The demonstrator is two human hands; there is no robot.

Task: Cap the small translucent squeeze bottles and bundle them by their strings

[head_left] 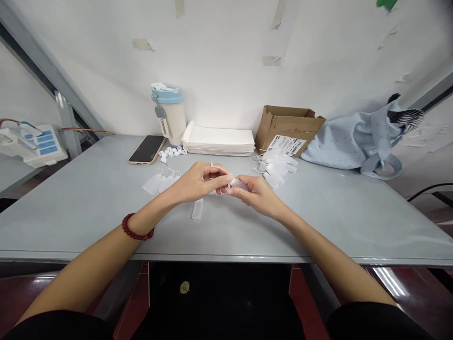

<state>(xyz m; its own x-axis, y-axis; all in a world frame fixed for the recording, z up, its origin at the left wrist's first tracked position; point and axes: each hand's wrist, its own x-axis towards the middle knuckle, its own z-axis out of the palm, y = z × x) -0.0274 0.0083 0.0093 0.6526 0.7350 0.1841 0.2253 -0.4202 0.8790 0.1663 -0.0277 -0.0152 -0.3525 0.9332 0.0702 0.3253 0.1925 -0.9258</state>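
Over the middle of the table, my two hands meet around one small translucent white sleeve (pixel 241 184). My right hand (pixel 260 194) is closed on its body with thumb and fingers. The fingers of my left hand (pixel 198 182) are closed at its white end, and a thin white loop shows above them; the exact grip is partly hidden. Just below the hands lies a single translucent sleeve (pixel 197 209). Several flat translucent pieces with strings (pixel 154 183) rest left of my left hand. A pile of similar pieces with strings (pixel 275 165) lies beyond my right hand.
Along the back stand a cup with a blue lid (pixel 174 118), a phone (pixel 146 149), small white ring-like parts (pixel 171 152), a stack of white envelope-like sheets (pixel 219 138), a cardboard box (pixel 283 125) and a light blue bag (pixel 339 141). The table's front edge (pixel 226 258) runs below my forearms.
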